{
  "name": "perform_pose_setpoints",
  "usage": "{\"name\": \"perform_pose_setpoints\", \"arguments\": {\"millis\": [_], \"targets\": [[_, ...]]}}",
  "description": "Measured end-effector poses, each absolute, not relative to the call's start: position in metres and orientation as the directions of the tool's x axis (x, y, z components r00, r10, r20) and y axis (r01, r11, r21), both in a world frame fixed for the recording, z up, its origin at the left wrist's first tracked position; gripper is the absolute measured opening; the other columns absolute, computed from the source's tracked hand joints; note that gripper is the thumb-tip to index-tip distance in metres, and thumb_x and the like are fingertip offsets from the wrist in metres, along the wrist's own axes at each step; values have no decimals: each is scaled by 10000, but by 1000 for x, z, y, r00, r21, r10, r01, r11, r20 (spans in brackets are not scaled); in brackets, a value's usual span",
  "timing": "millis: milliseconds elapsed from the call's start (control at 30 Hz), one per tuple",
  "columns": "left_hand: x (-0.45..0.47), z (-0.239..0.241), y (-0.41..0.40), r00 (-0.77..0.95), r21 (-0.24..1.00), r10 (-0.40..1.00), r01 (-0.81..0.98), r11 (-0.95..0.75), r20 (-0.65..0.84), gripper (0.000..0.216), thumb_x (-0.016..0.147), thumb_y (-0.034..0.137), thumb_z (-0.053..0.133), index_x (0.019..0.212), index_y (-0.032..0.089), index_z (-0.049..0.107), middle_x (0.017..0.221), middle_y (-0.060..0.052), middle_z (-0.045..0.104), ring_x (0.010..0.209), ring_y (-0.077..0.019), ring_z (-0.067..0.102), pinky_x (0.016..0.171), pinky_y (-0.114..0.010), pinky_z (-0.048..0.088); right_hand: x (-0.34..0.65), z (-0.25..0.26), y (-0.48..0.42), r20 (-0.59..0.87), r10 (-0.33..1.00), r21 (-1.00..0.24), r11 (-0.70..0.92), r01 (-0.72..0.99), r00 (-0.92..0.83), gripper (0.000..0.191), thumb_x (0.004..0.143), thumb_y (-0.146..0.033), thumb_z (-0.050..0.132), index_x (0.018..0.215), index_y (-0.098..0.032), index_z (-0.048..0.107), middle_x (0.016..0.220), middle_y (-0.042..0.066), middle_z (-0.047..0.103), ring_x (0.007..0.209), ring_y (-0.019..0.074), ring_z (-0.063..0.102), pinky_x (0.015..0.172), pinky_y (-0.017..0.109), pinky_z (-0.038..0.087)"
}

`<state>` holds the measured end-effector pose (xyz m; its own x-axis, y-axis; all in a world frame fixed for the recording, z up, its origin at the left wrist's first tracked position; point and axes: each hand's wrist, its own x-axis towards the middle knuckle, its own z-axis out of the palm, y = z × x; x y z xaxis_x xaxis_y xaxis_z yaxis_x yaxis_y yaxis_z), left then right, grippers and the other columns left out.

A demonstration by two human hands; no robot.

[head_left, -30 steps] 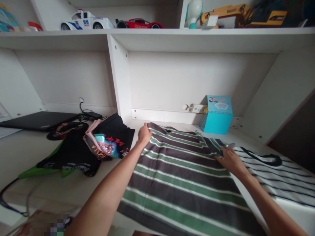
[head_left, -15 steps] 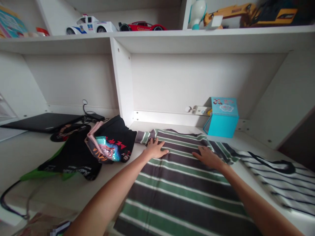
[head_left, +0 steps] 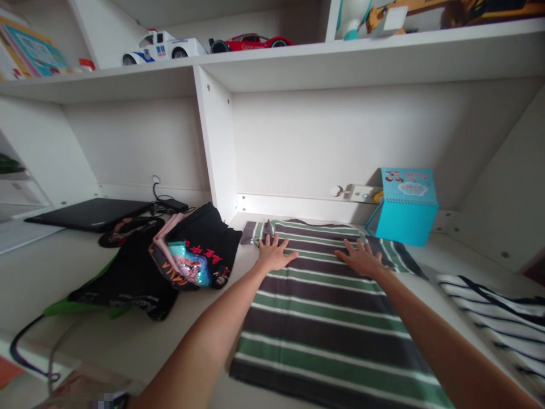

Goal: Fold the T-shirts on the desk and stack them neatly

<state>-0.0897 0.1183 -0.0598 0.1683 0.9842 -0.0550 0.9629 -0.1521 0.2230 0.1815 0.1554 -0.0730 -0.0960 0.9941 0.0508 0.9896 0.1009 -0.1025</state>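
Note:
A green, dark grey and white striped T-shirt [head_left: 327, 309] lies spread flat on the white desk, its collar toward the back panel and its sleeves out to both sides. My left hand [head_left: 275, 254] rests on its upper left part, fingers spread. On the upper right part, near the sleeve, lies my right hand [head_left: 360, 258], palm down with its fingers apart. Neither hand grips the cloth. My right forearm covers part of the shirt's right side.
Folded dark clothes [head_left: 200, 250] and a black garment with green [head_left: 128, 284] lie left, by a closed laptop [head_left: 89, 214]. A blue desk calendar [head_left: 406, 218] stands at the back right, near a power strip [head_left: 361, 193]. A white-and-black striped shirt [head_left: 498, 318] lies right. Toy cars [head_left: 255, 42] sit above.
The camera view has shifted, so the shirt's lower edge now shows at the left. Both hands stay spread on its upper part; the right hand's fingers have moved slightly.

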Motion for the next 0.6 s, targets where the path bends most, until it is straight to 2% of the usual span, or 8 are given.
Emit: {"name": "perform_pose_setpoints", "arguments": {"millis": [67,133,200,333,400,500,600], "targets": [[-88,-57,121,153,195,988,970,-146,-20,802,767,745,153,1413,271,188,1506,-92,66,1353,-368,-20,1030,-607,17,164,-67,139,58,982,-98,183,978,-178,711,868,-606,203,1418,-155,210,1475,202,135,1339,367,123,972,631,218],[-84,-52,117,139,168,990,976,-142,26,747,823,667,171,1412,209,207,1498,-128,91,1354,-359,-25,1039,-593,12,147,-64,114,41,954,-95,300,949,-298,689,870,-601,220,1421,-187,204,1490,144,124,1355,313,100,1006,574,234],[-80,-48,106,152,181,988,972,-153,19,703,862,594,169,1410,156,205,1491,-158,101,1351,-369,4,1043,-586,49,137,-66,87,3,924,-98,382,919,-383,682,866,-609,224,1418,-209,217,1493,103,134,1359,290,97,1015,549,250],[-75,-51,75,249,224,964,949,-224,-92,729,852,614,186,1413,148,186,1490,-167,78,1344,-393,41,1028,-591,128,139,-81,51,-32,887,-66,458,886,-461,578,897,-536,186,1408,-273,242,1488,69,174,1357,314,69,973,615,264],[-78,-59,63,283,211,957,941,-263,-68,749,833,657,182,1415,185,182,1496,-144,72,1351,-371,38,1033,-583,120,144,-90,45,16,891,-37,453,891,-453,562,897,-527,199,1412,-304,216,1489,67,170,1352,335,71,951,639,270],[-83,-70,57,291,201,957,937,-287,12,752,814,694,151,1413,241,185,1504,-102,82,1360,-334,52,1049,-559,107,144,-99,42,94,925,-1,370,929,-368,624,876,-570,229,1424,-278,173,1489,96,161,1348,338,112,962,607,286],[-83,-69,57,285,206,958,936,-284,26,750,819,688,158,1414,233,191,1502,-100,101,1361,-328,49,1056,-550,100,138,-99,39,100,940,32,323,946,-325,628,876,-573,231,1423,-267,184,1483,101,181,1348,320,137,981,576,285]]}}
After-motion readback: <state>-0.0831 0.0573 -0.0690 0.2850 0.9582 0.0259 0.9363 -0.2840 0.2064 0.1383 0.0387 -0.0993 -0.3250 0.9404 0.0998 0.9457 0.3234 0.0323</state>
